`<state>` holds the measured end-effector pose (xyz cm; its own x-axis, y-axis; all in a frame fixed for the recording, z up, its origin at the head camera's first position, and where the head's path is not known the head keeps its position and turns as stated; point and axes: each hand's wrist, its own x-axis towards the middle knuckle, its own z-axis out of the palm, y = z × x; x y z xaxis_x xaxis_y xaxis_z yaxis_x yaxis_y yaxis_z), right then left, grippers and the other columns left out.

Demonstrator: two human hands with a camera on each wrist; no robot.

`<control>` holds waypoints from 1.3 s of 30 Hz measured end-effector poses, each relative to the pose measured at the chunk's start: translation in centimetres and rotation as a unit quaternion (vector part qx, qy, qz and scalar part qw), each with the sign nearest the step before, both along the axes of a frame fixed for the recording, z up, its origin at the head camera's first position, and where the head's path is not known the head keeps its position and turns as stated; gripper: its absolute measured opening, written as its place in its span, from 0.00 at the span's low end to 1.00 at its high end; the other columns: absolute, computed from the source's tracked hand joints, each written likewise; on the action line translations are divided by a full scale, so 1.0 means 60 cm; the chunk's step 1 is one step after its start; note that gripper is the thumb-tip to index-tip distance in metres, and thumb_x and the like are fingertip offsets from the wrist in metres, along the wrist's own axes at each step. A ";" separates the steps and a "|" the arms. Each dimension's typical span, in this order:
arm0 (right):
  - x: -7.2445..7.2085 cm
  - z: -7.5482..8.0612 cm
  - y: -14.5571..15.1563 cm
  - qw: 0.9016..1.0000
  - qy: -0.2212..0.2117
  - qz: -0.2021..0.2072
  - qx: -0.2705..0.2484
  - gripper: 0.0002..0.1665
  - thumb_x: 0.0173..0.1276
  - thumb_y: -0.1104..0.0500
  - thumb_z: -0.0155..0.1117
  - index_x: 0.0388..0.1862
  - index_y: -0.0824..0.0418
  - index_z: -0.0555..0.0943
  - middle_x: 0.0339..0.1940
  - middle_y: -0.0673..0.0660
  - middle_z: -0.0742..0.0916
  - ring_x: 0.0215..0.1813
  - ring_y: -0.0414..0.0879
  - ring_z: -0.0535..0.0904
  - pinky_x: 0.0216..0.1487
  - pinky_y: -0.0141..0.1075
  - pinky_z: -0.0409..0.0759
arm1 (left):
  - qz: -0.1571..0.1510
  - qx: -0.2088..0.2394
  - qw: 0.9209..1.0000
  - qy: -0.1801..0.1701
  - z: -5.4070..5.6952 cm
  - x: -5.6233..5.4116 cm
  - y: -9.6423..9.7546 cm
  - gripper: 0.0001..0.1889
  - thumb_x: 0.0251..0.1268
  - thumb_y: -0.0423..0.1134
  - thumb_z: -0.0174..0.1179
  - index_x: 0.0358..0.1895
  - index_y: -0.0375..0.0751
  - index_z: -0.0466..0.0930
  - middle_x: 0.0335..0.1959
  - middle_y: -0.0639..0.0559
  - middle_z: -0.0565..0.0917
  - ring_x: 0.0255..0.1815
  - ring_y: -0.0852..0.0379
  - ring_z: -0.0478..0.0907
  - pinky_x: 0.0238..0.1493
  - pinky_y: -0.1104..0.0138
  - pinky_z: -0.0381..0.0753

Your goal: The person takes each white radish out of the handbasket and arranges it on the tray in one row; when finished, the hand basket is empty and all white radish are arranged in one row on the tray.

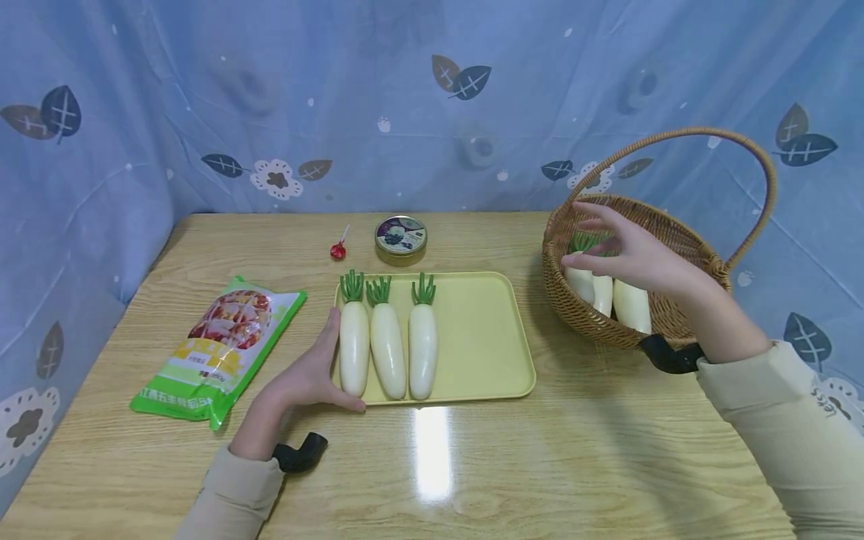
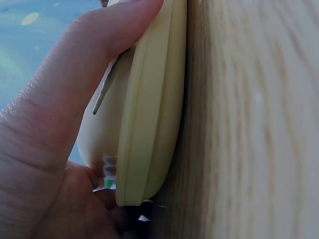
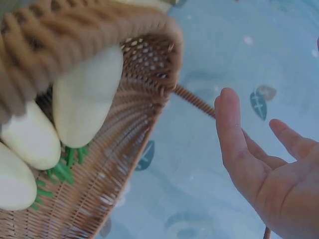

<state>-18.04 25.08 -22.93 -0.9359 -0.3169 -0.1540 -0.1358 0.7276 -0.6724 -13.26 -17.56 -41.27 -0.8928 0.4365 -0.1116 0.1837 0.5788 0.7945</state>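
Note:
My left hand (image 1: 312, 373) grips the near left corner of a pale yellow tray (image 1: 482, 337), thumb along the front rim and fingers at the left side. In the left wrist view, the thumb overlaps the tray's wall (image 2: 149, 119). Three white radishes (image 1: 422, 349) with green tops lie side by side on the tray's left half. Over the wicker basket (image 1: 580, 319) on the right, my right hand (image 1: 631, 251) is raised with fingers spread and nothing in it. Inside the basket are three more white radishes (image 3: 88, 99), partly hidden by the hand and rim.
A green-edged food bag (image 1: 216, 349) lies left of the tray. Behind the tray are a red lollipop (image 1: 338, 250) and a round tin (image 1: 401, 238). The basket's tall handle (image 1: 769, 172) arches above its opening. A blue patterned cloth (image 1: 378, 97) hangs behind the wooden table (image 1: 513, 472).

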 end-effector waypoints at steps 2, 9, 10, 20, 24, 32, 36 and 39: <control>-0.005 0.001 0.005 1.000 0.000 -0.001 0.001 0.49 0.63 0.48 0.60 0.74 0.47 0.42 0.69 0.64 0.59 0.57 0.59 0.71 0.48 0.51 0.73 | -0.001 0.002 1.000 0.001 0.001 0.000 0.000 0.78 0.23 0.52 0.79 0.68 0.35 0.19 0.70 0.37 0.25 0.71 0.45 0.26 0.67 0.48 0.38; -0.018 0.001 0.017 1.000 0.002 0.000 -0.001 0.48 0.64 0.49 0.59 0.74 0.50 0.42 0.69 0.64 0.60 0.56 0.59 0.72 0.44 0.45 0.77 | 0.001 0.001 1.000 -0.003 0.002 0.001 0.000 0.78 0.23 0.52 0.79 0.68 0.34 0.19 0.70 0.36 0.25 0.71 0.44 0.26 0.67 0.48 0.38; -0.019 0.001 0.019 1.000 0.001 0.000 -0.002 0.48 0.64 0.49 0.59 0.74 0.50 0.42 0.69 0.64 0.60 0.56 0.60 0.71 0.44 0.46 0.77 | 0.001 0.000 1.000 -0.003 0.002 0.001 0.000 0.78 0.23 0.52 0.79 0.68 0.34 0.19 0.70 0.36 0.25 0.71 0.44 0.26 0.67 0.48 0.38; -0.037 -0.011 0.040 1.000 -0.026 -0.007 -0.013 0.46 0.66 0.47 0.56 0.74 0.46 0.41 0.70 0.64 0.57 0.59 0.60 0.69 0.46 0.45 0.77 | 0.001 -0.001 1.000 -0.002 0.003 0.002 0.002 0.79 0.22 0.52 0.79 0.68 0.33 0.19 0.70 0.35 0.25 0.71 0.44 0.27 0.67 0.49 0.38; -0.048 -0.017 0.046 0.999 -0.036 -0.013 -0.001 0.48 0.65 0.45 0.56 0.74 0.49 0.40 0.71 0.66 0.56 0.59 0.62 0.68 0.48 0.49 0.75 | 0.001 -0.003 1.000 -0.003 0.002 0.002 0.001 0.79 0.22 0.53 0.79 0.68 0.34 0.19 0.70 0.36 0.25 0.71 0.44 0.27 0.67 0.48 0.38; -0.067 -0.027 0.055 0.998 -0.048 -0.024 0.019 0.51 0.63 0.40 0.56 0.74 0.50 0.40 0.70 0.67 0.57 0.55 0.64 0.72 0.49 0.50 0.75 | 0.002 -0.009 1.000 0.003 -0.002 0.001 -0.002 0.79 0.23 0.53 0.79 0.68 0.35 0.19 0.70 0.36 0.25 0.71 0.43 0.27 0.67 0.48 0.38; -0.075 -0.030 0.060 0.997 -0.062 -0.029 0.025 0.52 0.63 0.39 0.56 0.74 0.53 0.39 0.70 0.68 0.57 0.57 0.65 0.70 0.50 0.51 0.74 | -0.001 -0.006 1.000 0.004 -0.002 0.001 -0.001 0.79 0.23 0.53 0.79 0.68 0.34 0.19 0.70 0.36 0.25 0.71 0.44 0.27 0.67 0.48 0.38; -0.082 -0.031 0.063 0.997 -0.073 -0.031 0.020 0.52 0.63 0.40 0.56 0.74 0.55 0.39 0.70 0.70 0.56 0.59 0.66 0.67 0.51 0.51 0.74 | -0.001 -0.003 1.000 0.004 -0.001 0.001 -0.001 0.79 0.23 0.53 0.79 0.68 0.34 0.19 0.70 0.36 0.25 0.71 0.44 0.27 0.67 0.48 0.38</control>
